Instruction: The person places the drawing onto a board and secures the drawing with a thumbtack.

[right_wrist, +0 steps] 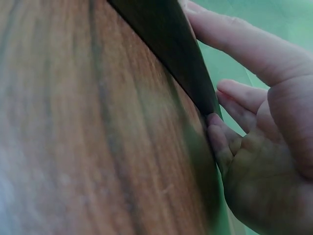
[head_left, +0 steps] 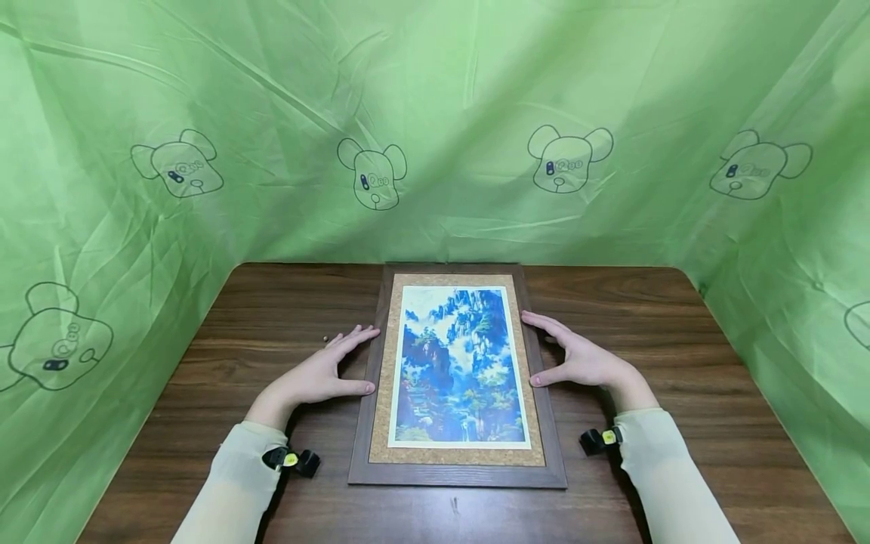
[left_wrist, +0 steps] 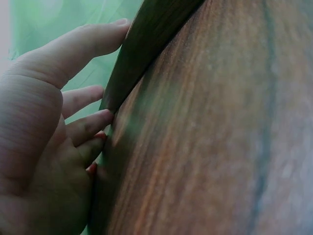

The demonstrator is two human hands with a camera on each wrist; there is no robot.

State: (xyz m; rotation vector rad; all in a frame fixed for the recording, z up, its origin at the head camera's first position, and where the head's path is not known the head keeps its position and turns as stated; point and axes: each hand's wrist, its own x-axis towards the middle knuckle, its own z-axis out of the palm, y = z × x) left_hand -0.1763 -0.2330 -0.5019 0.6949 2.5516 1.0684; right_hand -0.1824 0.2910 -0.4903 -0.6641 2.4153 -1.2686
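Note:
A dark brown picture frame lies flat on the wooden table, its far edge near the green backdrop. Inside it, a cork border surrounds a blue landscape print of cliffs, mist and trees. On the left side, my left hand touches the frame's edge with thumb and fingertips spread, fingers fairly straight. Mirroring it, my right hand rests its extended index finger and thumb against the right edge. Both wrist views show fingertips right at the frame's side, the lower fingers beside the tabletop.
The brown wood-grain table extends on both sides of the frame. Green cloth printed with bear-head outlines encloses the back and sides. Small black cameras sit at my left wrist and right wrist.

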